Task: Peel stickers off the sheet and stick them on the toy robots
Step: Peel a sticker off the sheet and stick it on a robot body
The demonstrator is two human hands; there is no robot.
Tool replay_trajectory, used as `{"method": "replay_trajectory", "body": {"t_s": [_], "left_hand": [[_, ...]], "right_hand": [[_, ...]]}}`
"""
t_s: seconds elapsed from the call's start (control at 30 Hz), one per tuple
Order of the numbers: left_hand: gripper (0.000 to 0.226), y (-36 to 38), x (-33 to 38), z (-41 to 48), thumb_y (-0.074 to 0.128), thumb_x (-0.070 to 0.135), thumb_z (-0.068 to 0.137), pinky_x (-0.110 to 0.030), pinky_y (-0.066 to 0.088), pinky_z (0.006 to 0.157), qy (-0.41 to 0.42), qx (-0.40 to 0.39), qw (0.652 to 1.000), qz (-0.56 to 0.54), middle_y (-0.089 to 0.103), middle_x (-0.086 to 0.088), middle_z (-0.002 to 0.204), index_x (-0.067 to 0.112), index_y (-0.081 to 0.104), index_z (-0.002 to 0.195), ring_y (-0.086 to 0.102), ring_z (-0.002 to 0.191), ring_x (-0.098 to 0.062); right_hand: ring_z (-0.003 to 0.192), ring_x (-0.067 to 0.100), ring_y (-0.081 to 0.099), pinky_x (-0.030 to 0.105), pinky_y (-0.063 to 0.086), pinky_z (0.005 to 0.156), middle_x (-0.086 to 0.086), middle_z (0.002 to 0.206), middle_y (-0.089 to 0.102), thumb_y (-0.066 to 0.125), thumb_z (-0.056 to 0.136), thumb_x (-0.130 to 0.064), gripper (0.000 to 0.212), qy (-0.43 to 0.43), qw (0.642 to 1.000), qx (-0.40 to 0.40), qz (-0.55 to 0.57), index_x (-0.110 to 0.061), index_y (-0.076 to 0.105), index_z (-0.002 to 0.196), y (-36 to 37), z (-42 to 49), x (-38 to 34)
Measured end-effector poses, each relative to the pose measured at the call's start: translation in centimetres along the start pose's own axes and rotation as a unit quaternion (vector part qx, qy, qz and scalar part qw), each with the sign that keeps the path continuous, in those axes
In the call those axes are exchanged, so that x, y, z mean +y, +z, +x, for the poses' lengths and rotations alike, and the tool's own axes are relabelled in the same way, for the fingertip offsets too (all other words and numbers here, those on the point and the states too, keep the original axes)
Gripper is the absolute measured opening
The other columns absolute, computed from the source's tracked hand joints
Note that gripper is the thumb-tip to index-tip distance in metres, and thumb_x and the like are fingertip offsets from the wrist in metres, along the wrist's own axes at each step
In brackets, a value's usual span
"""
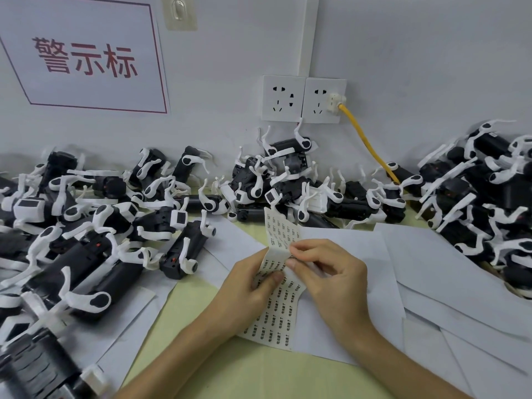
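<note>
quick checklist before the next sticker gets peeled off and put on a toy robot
1. Sticker sheet held firmly: ok, the left hand grips it at the fold.
2. Right hand at the sheet's folded edge: ok, fingertips pinch there.
3. Sticker already lifted free: cannot tell, the fingers hide it.
4. Stickers left on the sheet: ok, many rows printed.
5. Toy robots available: ok, piles lie left, behind and right.
6. One robot picked out as target: not ok, neither hand holds one.

Toy robots (95,226) heaped across left and centre of frame, second heap (486,197) at right. Open bench (253,375) at bottom centre; loose paper sheets (431,272) lie flat at lower right.
</note>
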State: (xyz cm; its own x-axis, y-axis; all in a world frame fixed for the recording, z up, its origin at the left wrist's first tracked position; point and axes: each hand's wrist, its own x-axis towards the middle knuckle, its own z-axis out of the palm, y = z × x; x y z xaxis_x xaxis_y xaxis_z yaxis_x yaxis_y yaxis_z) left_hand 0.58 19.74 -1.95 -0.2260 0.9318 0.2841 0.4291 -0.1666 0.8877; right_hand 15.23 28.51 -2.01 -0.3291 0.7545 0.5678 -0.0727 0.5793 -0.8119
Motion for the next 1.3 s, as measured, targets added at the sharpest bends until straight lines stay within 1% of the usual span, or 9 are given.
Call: {"method": "replay_trajectory", "body": {"t_s": [0.13, 0.23, 0.57, 0.77, 0.83, 0.93, 1.03, 1.2, 1.3], "left_hand": [[0.024, -0.05, 0.03, -0.02, 0.058, 0.005, 0.103, -0.027, 0.057, 0.081, -0.011, -0.001, 1.000, -0.021, 0.076, 0.007, 0.100, 0.024, 0.068, 0.113, 0.073, 0.093, -0.011], [0.019, -0.12, 0.00, 0.01, 0.059, 0.005, 0.103, -0.033, 0.059, 0.082, -0.018, -0.001, 0.999, -0.032, 0.076, 0.000, 0.101, 0.018, 0.069, 0.113, 0.073, 0.092, -0.016], [0.014, -0.34, 0.20, 0.03, 0.060, 0.007, 0.103, -0.040, 0.063, 0.077, -0.049, -0.002, 0.996, -0.068, 0.078, -0.005, 0.098, 0.015, 0.069, 0.110, 0.076, 0.087, -0.023], [0.011, -0.64, 0.26, -0.05, 0.062, 0.009, 0.102, -0.031, 0.060, 0.065, -0.074, -0.007, 0.991, -0.112, 0.079, -0.006, 0.093, 0.015, 0.071, 0.106, 0.077, 0.081, -0.024], [0.011, -0.68, 0.37, -0.05, 0.061, 0.016, 0.102, -0.032, 0.060, 0.065, -0.078, -0.008, 0.989, -0.129, 0.079, -0.008, 0.093, 0.014, 0.072, 0.106, 0.077, 0.081, -0.026], [0.028, -0.72, 0.74, 0.02, 0.056, 0.039, 0.101, -0.035, 0.060, 0.068, -0.085, 0.000, 0.986, -0.147, 0.079, -0.011, 0.093, 0.018, 0.074, 0.098, 0.077, 0.083, -0.032], [0.039, -0.67, 0.68, 0.14, 0.051, 0.049, 0.102, -0.041, 0.058, 0.069, -0.090, 0.018, 0.986, -0.143, 0.077, -0.015, 0.090, 0.019, 0.074, 0.090, 0.074, 0.084, -0.041], [0.040, -0.38, 0.53, 0.11, 0.050, 0.048, 0.098, -0.026, 0.055, 0.060, -0.093, 0.042, 0.985, -0.138, 0.076, -0.006, 0.078, 0.023, 0.074, 0.079, 0.071, 0.069, -0.019], [0.046, -0.20, 0.32, 0.21, 0.052, 0.047, 0.099, -0.033, 0.052, 0.062, -0.096, 0.053, 0.986, -0.126, 0.072, -0.018, 0.080, 0.008, 0.070, 0.084, 0.068, 0.069, -0.021]], "right_hand": [[0.094, 0.004, 0.073, 0.014, 0.055, 0.084, -0.004, 0.098, 0.078, 0.087, 0.072, 0.006, 0.023, -0.045, 0.998, 0.012, -0.037, -0.007, 0.083, 0.090, 0.05, 0.03, 0.05], [0.094, 0.001, 0.072, 0.012, 0.055, 0.084, -0.002, 0.098, 0.077, 0.087, 0.071, 0.008, 0.024, -0.070, 0.996, 0.019, -0.053, -0.005, 0.082, 0.090, 0.16, 0.03, 0.12], [0.099, 0.001, 0.072, 0.015, 0.056, 0.087, -0.001, 0.104, 0.077, 0.084, 0.075, 0.009, 0.023, -0.071, 0.996, 0.002, -0.053, -0.004, 0.082, 0.094, 0.16, 0.01, 0.39], [0.101, 0.001, 0.072, 0.017, 0.058, 0.085, 0.001, 0.108, 0.077, 0.082, 0.077, 0.009, 0.022, -0.058, 0.998, -0.020, -0.031, -0.001, 0.082, 0.096, -0.05, 0.21, 0.35], [0.100, 0.002, 0.073, 0.018, 0.058, 0.085, 0.001, 0.107, 0.077, 0.083, 0.077, 0.007, 0.021, -0.079, 0.995, -0.019, -0.050, -0.003, 0.082, 0.095, -0.09, 0.18, 0.33], [0.098, 0.002, 0.073, 0.019, 0.058, 0.087, -0.001, 0.105, 0.078, 0.084, 0.078, 0.003, 0.017, -0.120, 0.990, -0.019, -0.079, -0.007, 0.083, 0.092, 0.08, -0.04, 0.25], [0.099, 0.001, 0.073, 0.017, 0.056, 0.088, -0.002, 0.106, 0.077, 0.083, 0.080, 0.002, 0.014, -0.131, 0.987, -0.033, -0.082, -0.008, 0.083, 0.090, 0.28, -0.24, 0.17], [0.102, 0.005, 0.071, 0.018, 0.054, 0.090, -0.007, 0.105, 0.076, 0.084, 0.080, 0.003, 0.019, -0.114, 0.988, -0.044, -0.092, -0.014, 0.082, 0.090, 0.12, -0.02, 0.10], [0.105, 0.008, 0.070, 0.024, 0.054, 0.093, -0.007, 0.106, 0.074, 0.081, 0.082, -0.001, 0.015, -0.113, 0.988, -0.053, -0.093, -0.014, 0.079, 0.089, -0.03, 0.01, 0.15]]}}
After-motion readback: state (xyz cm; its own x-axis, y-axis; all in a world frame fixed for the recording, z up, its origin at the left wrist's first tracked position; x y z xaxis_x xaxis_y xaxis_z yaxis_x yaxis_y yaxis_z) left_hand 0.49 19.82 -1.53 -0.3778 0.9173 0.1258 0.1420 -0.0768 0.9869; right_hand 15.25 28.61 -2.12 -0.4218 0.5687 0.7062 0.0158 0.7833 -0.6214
